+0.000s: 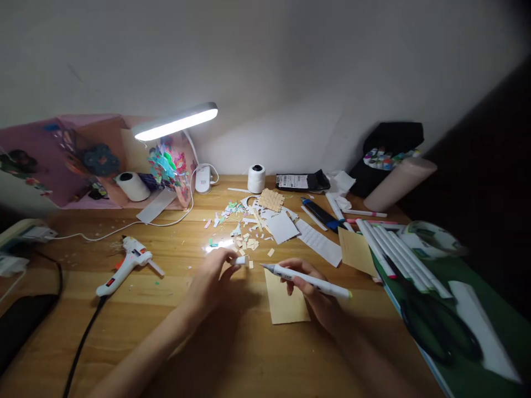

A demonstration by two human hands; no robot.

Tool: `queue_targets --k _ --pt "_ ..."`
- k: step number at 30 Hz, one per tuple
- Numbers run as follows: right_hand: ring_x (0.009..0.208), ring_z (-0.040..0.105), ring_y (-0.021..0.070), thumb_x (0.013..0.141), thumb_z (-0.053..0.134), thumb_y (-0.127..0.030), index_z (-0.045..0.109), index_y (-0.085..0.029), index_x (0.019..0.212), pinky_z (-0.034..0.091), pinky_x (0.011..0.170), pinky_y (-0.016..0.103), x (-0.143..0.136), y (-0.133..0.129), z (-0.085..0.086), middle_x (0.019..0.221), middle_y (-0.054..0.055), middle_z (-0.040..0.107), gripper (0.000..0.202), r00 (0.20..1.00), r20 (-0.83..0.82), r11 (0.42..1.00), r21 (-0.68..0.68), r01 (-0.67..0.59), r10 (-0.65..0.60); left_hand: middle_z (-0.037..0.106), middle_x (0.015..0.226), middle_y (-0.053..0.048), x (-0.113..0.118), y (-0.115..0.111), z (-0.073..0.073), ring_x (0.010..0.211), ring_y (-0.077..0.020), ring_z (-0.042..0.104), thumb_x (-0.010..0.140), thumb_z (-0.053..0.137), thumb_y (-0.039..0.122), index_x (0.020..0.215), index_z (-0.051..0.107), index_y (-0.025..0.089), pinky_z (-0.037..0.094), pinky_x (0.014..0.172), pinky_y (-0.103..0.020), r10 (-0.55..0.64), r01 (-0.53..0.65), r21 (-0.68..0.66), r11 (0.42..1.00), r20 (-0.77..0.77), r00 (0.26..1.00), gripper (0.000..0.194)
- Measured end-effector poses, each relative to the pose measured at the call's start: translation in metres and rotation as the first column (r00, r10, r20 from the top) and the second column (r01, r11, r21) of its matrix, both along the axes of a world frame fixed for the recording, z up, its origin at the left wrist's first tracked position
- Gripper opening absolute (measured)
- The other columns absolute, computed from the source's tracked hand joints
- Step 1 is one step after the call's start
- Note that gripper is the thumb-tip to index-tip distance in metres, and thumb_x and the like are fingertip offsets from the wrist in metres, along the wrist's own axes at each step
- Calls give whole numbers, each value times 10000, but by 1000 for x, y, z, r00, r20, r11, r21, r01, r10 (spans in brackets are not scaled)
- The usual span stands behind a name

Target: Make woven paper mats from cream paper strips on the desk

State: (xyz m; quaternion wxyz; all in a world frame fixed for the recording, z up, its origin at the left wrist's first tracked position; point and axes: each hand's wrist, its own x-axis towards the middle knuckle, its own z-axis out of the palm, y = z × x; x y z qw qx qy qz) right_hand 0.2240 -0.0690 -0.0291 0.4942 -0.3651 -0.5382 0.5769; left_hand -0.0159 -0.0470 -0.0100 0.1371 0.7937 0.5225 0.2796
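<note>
My right hand grips a white marker pen, its grey tapered tip bare and pointing left. Under that hand lies a tan sheet of card, partly covered by my fingers. Between the thumb and finger of my left hand is a small white marker cap, a short gap away from the pen tip. Just beyond both hands, small tan paper pieces lie scattered among other scraps. A woven tan square rests at the back of that pile.
A hot glue gun lies at left, its cord running forward. At right, several white markers and black-handled scissors sit on a green mat. A blue-black utility knife lies behind my right hand. A lit lamp hangs over the back left.
</note>
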Motion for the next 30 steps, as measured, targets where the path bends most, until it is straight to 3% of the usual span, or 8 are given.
queue_targets --k 6,9,12,16,21,24,27,30 --pt "758 554 151 862 543 -341 597 -228 1025 440 627 257 -7 -12 6 912 41 603 205 995 15 994 51 -101 100 601 868 -13 8 -18 11 806 -145 559 870 540 188 942 544 199 439 734 -261 -150 182 -120 976 241 959 73" --pt "717 533 143 879 503 -351 592 -207 1047 424 610 256 -10 -20 8 869 42 579 239 980 56 979 72 -193 189 607 857 -17 5 -20 14 788 -143 557 880 529 222 958 580 196 436 712 -251 -240 336 -275 901 328 913 96" --pt "658 484 129 883 473 -345 612 -193 1012 403 599 255 -17 -27 7 802 24 518 243 969 123 949 205 -238 216 619 844 -31 2 -23 16 776 -149 563 905 478 238 955 612 186 434 692 -249 -296 463 -366 807 427 854 152" --pt "599 447 115 878 472 -301 627 -194 886 400 580 242 -27 -35 1 735 0 442 188 971 150 885 403 -234 189 628 846 -45 1 -28 17 760 -147 579 887 498 187 960 632 178 429 674 -240 -350 545 -336 768 491 797 153" --pt "585 454 110 888 477 -334 614 -205 780 422 579 229 -29 -40 -2 701 -8 425 217 978 145 888 414 -201 153 628 808 -47 3 -36 18 721 -142 568 869 534 156 962 635 181 412 636 -240 -379 546 -260 796 488 786 139" --pt "574 472 105 857 526 -425 626 -206 787 439 559 220 -25 -39 0 713 -8 435 251 931 270 845 412 -341 244 625 777 -40 4 -35 20 696 -136 561 848 580 178 920 643 176 411 618 -235 -390 560 -255 788 496 776 96" --pt "556 495 88 858 531 -416 645 -205 837 438 517 202 -18 -34 6 761 -4 453 241 897 342 804 426 -415 282 616 751 -23 5 -33 19 684 -131 557 825 625 254 851 630 176 425 617 -228 -289 505 -326 799 529 798 82" --pt "546 483 82 894 479 -289 636 -219 874 417 483 200 -1 -24 18 794 1 469 172 948 313 844 490 -220 66 600 806 -18 9 -35 11 693 -134 539 755 700 330 945 578 183 440 624 -239 -166 381 -415 826 467 869 269"
